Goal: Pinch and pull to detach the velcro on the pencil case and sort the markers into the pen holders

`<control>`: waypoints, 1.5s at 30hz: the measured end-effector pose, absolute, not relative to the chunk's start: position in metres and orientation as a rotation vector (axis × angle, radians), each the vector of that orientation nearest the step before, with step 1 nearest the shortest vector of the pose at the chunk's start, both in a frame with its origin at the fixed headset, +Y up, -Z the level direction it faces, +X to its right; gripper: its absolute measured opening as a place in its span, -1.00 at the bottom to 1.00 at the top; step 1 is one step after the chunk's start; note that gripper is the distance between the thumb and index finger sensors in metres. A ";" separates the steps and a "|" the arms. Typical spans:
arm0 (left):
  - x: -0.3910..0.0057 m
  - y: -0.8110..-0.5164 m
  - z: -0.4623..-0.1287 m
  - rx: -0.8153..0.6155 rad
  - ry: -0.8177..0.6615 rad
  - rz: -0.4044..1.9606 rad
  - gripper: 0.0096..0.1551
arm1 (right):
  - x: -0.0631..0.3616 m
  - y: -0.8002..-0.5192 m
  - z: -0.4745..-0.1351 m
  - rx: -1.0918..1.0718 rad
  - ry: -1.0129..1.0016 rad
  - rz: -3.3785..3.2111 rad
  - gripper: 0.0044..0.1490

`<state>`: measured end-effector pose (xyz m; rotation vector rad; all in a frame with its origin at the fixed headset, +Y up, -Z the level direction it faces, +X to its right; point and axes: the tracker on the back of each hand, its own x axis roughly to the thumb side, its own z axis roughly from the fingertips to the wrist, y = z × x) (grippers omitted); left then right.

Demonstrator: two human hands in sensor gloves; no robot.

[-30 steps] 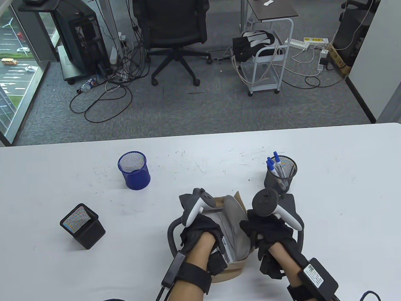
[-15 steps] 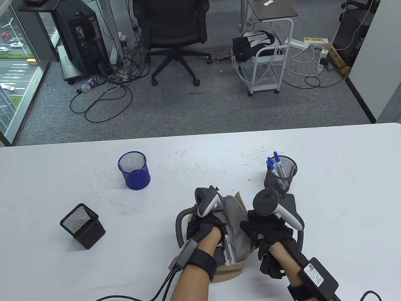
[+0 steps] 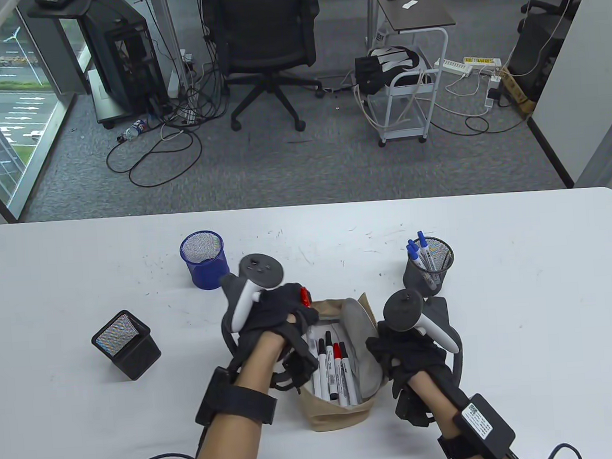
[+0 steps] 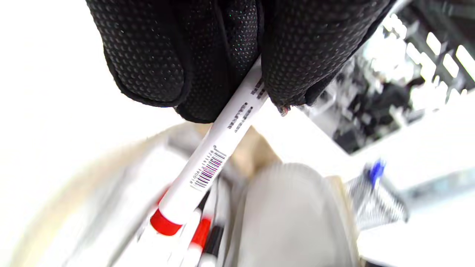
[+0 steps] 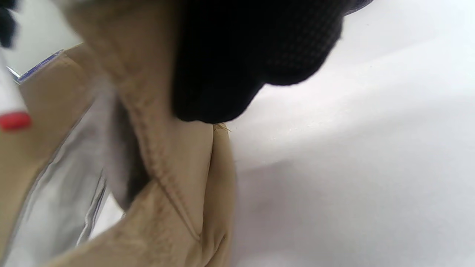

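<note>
Near the table's front edge, the left hand (image 3: 270, 316) pinches a light, smooth, rigid red marker (image 4: 207, 167) mid-barrel above the open pencil case (image 3: 339, 410), whose soft right wall the right hand (image 3: 409, 353) grips.

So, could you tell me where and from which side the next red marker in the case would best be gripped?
Probably by its capped upper end, from above. The red marker lies in the open case packed between black markers, so its sides are blocked; only the cap end, towards the case mouth, looks free to pinch. The right hand holds the flap back, and the left hand already holds one.
</note>
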<state>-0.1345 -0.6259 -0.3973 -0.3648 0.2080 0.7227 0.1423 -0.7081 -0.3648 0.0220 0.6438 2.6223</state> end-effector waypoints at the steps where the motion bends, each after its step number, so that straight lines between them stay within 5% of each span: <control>1: -0.146 -0.619 -0.397 -0.331 0.228 0.722 -0.40 | 0.142 -0.708 -0.365 0.022 0.645 2.620 -0.25; 6: -0.233 -0.586 -0.391 -0.059 0.423 0.686 -0.45 | 0.143 -0.708 -0.365 0.022 0.651 2.613 -0.25; 12: -0.307 -0.584 -0.374 0.059 0.638 0.534 -0.42 | 0.143 -0.708 -0.365 0.027 0.651 2.616 -0.25; 24: -0.348 -0.604 -0.359 0.075 0.774 0.468 -0.30 | 0.142 -0.708 -0.366 0.034 0.656 2.614 -0.25; 31: -0.289 -0.582 -0.367 0.045 0.575 0.470 -0.33 | 0.141 -0.708 -0.365 0.034 0.649 2.622 -0.25; 37: -0.192 -0.572 -0.373 -0.153 0.302 0.575 -0.35 | 0.141 -0.708 -0.364 0.033 0.646 2.625 -0.25; 45: -0.076 -0.617 -0.381 -0.525 0.080 0.534 -0.31 | 0.141 -0.708 -0.364 0.038 0.649 2.617 -0.25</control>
